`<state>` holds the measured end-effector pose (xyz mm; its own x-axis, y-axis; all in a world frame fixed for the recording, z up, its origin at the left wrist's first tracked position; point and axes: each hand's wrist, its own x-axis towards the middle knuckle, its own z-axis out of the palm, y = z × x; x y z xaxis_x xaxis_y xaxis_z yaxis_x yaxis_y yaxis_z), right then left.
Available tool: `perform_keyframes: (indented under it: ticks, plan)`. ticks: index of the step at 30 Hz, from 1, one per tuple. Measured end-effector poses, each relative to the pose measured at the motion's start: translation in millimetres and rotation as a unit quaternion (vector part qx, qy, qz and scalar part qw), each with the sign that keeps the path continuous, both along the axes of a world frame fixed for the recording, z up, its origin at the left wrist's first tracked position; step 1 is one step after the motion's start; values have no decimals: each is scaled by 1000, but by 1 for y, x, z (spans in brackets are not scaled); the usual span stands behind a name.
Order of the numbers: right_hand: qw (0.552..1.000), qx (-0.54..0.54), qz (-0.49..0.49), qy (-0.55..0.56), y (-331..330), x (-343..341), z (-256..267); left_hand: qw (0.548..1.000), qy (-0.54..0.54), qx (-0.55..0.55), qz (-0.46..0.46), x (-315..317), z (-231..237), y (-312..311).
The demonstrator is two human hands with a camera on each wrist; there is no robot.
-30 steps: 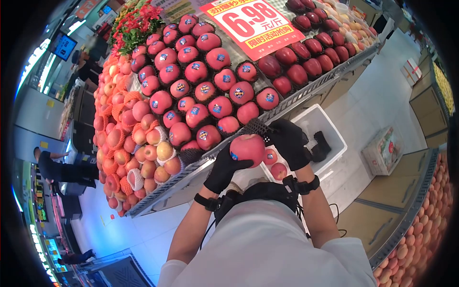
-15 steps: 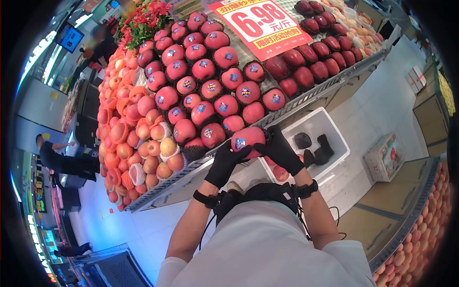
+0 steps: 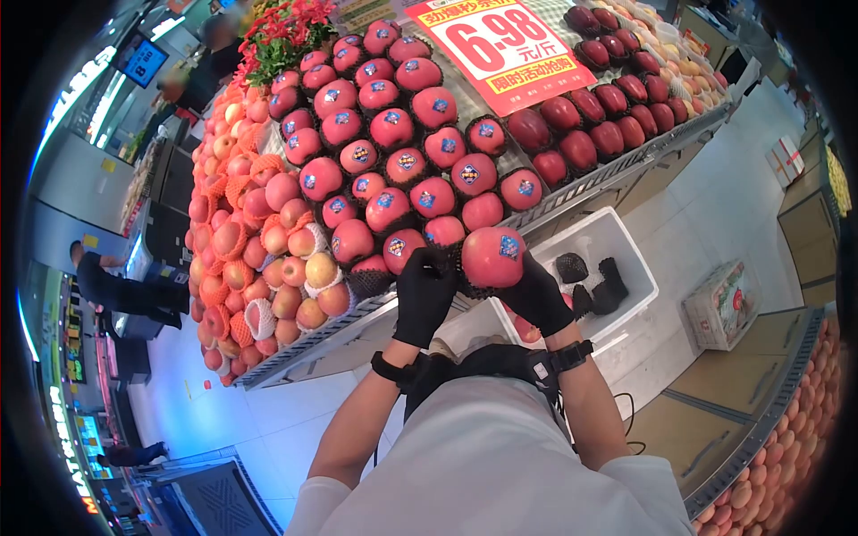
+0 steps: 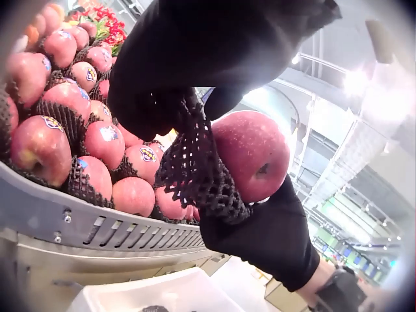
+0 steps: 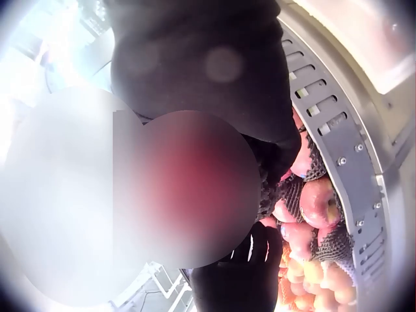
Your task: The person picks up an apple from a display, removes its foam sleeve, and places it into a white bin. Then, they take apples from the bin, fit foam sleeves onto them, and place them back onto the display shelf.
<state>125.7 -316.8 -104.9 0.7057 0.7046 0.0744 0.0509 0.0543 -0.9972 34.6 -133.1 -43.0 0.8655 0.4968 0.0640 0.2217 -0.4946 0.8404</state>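
A large red apple with a blue sticker is held in the right hand, black-gloved, its fingers curled round the fruit's lower side. The left hand, also gloved, is just left of the apple. In the left wrist view the left hand pinches a black foam net, which lies against the side of the apple while the right hand supports it from below. The right wrist view shows the apple blurred, close to the lens, under the right hand.
Rows of stickered apples in black nets fill the stand, with dark red apples at right and a price sign behind. Below the stand's grey rail, a white foam box contains black nets and apples.
The apple has moved right and slightly up, from between both hands into the right hand. The left hand has come off the fruit and now pinches the net. The head view has shifted slightly.
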Motion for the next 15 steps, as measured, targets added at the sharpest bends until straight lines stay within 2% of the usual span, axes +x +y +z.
perform_keyframes:
  ticks: [1,2,4,6,10,12,15]
  plan:
    - [1000,-11,-3,-2,1,0,0,1000,3,-8,-2,0,0,-1]
    - [998,28,7,49,3,2,-3,1000,-16,1,-19,0,-3,-2]
    - [966,153,23,205,8,4,-13,997,-55,21,-53,0,-7,-5]
    - [859,316,34,402,13,4,-20,997,-49,-1,-60,1,-1,-9]
    - [911,262,10,319,10,3,-17,995,-60,-11,-73,2,7,-11]
    - [936,226,-11,270,11,3,-18,995,-78,-22,-50,2,9,-10]
    - [935,229,1,272,11,2,-10,995,-101,-25,-10,3,8,-9]
